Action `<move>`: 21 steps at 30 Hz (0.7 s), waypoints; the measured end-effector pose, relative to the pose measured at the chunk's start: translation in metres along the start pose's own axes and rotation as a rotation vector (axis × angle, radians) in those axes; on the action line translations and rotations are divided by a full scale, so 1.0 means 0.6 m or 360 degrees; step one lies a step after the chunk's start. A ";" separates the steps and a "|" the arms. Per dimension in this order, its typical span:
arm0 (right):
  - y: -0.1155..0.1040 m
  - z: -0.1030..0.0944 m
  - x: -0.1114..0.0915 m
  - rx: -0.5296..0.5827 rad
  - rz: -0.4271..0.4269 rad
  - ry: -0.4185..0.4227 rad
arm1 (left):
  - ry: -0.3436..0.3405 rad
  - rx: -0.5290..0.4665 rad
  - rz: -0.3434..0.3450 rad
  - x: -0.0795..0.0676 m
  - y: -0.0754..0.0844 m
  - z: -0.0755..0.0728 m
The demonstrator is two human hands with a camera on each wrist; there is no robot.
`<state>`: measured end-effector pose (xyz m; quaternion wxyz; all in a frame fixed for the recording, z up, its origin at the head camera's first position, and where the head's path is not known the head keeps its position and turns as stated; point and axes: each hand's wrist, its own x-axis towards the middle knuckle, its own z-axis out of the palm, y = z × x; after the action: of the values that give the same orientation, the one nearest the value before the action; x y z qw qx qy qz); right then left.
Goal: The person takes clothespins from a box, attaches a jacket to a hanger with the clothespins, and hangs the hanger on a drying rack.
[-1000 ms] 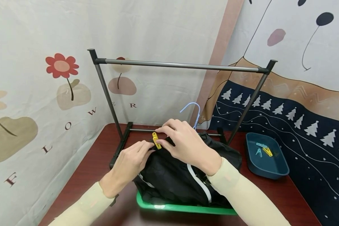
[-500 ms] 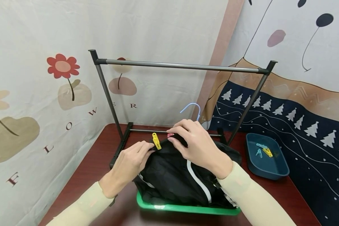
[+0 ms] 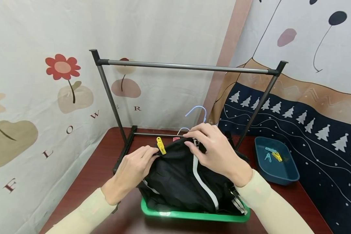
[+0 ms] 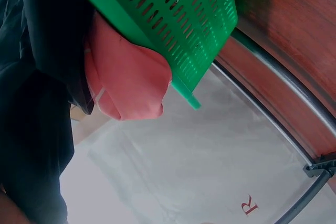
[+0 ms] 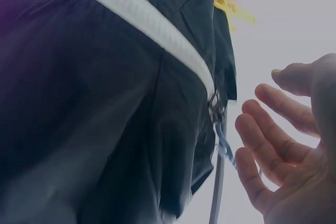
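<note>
- Left hand point(image 3: 131, 167) pinches the black garment point(image 3: 175, 185)'s edge beside a yellow clothespin point(image 3: 161, 146).
- Right hand point(image 3: 217, 154) — fingers spread — hovers near the white zip point(image 3: 203, 185).
- Garment lies in green basket point(image 3: 193, 216), six o'clock.
- Lettering point(image 3: 95, 114) "FLOWER" on white curtain point(image 3: 169, 35), nine o'clock.

On the table point(image 3: 90, 182), the garment point(image 3: 175, 185) lies over the basket point(image 3: 196, 215); the clothes rack point(image 3: 187, 66) stands behind; the tray point(image 3: 288, 170) sits rightward, clothespins point(image 3: 276, 156) in it.
</note>
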<state>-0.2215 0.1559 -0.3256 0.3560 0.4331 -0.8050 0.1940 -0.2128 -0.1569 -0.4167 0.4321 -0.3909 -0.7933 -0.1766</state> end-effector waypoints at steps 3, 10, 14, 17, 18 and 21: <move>0.007 -0.006 -0.006 0.0031 0.0005 0.0027 | 0.0002 -0.0003 0.0004 0.000 -0.001 0.001; 0.027 -0.020 -0.022 0.0051 0.0051 0.0068 | 0.0014 0.0002 0.0013 -0.001 -0.004 0.001; 0.039 -0.029 -0.030 0.0059 0.0071 0.0080 | 0.0015 0.0007 0.0006 -0.003 -0.006 0.002; 0.048 -0.037 -0.036 0.0070 0.0093 0.0090 | 0.0019 0.0006 0.0008 -0.005 -0.006 0.002; 0.052 -0.039 -0.038 0.0073 0.0094 0.0103 | 0.0014 0.0002 0.0003 -0.005 -0.006 0.002; 0.062 -0.046 -0.044 0.0074 0.0105 0.0141 | 0.0012 -0.0009 -0.0001 -0.006 -0.007 0.002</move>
<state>-0.2318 0.2084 -0.3266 0.3745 0.4055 -0.7976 0.2433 -0.2152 -0.1607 -0.4202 0.4338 -0.3912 -0.7913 -0.1805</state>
